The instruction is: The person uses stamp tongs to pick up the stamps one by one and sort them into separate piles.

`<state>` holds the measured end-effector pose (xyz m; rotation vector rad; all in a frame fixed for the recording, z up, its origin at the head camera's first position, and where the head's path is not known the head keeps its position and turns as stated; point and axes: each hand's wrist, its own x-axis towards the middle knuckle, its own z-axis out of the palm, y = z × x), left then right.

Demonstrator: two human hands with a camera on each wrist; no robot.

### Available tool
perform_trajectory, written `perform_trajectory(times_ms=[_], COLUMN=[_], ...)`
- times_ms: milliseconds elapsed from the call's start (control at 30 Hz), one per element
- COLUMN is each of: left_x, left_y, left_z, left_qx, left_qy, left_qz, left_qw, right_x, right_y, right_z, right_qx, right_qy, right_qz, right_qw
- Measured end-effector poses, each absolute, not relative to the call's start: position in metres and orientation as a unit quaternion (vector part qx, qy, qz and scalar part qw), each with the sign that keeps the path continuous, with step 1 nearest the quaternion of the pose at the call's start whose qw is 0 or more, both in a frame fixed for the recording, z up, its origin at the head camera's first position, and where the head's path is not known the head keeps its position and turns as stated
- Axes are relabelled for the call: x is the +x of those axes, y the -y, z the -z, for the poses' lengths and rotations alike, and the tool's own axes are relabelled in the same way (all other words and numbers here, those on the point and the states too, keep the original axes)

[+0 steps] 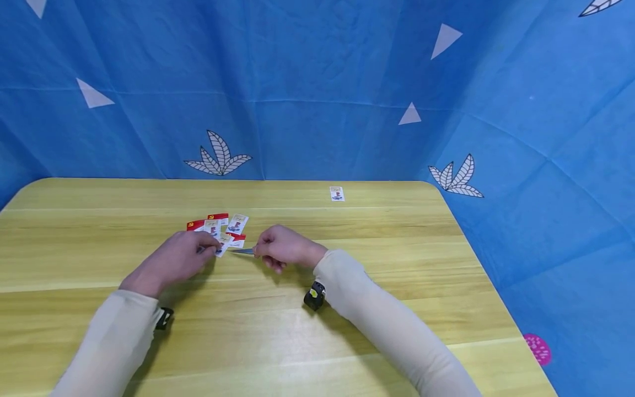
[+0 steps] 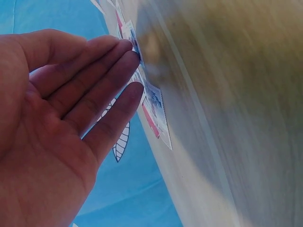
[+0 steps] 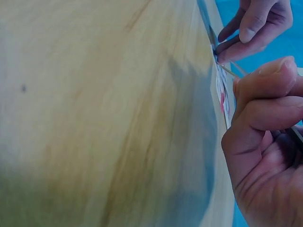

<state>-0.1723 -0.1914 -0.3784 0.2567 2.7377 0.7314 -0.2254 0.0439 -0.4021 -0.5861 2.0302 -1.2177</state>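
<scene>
Several small stamps (image 1: 212,227), white with printed pictures and some with red tops, overlap in a loose pile at the table's middle left. My left hand (image 1: 181,259) has its fingers stretched out, their tips resting on the nearest stamp (image 1: 223,246) of the pile. In the left wrist view, the perforated edge of a stamp (image 2: 155,101) shows beside those fingertips. My right hand (image 1: 285,247) pinches thin pointed tweezers (image 1: 243,251), whose tips point left at the pile's near edge. Whether the tips touch a stamp, I cannot tell.
A single stamp (image 1: 337,193) lies apart near the back edge of the wooden table (image 1: 387,220). Behind the table hangs a blue patterned cloth (image 1: 317,82), which also runs down the right side.
</scene>
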Motion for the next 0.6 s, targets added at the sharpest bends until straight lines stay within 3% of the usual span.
perform_trajectory(times_ms=[600], left_x=[-0.1734], left_y=[0.1906], left_z=[0.3794], left_qx=[0.09], left_qy=[-0.954], left_qz=[-0.25], left_qw=[0.14], right_x=[-0.2249], right_y=[-0.0353], right_z=[0.404], right_qx=[-0.209], right_qy=[-0.78], right_qz=[0.469], right_qw=[0.357])
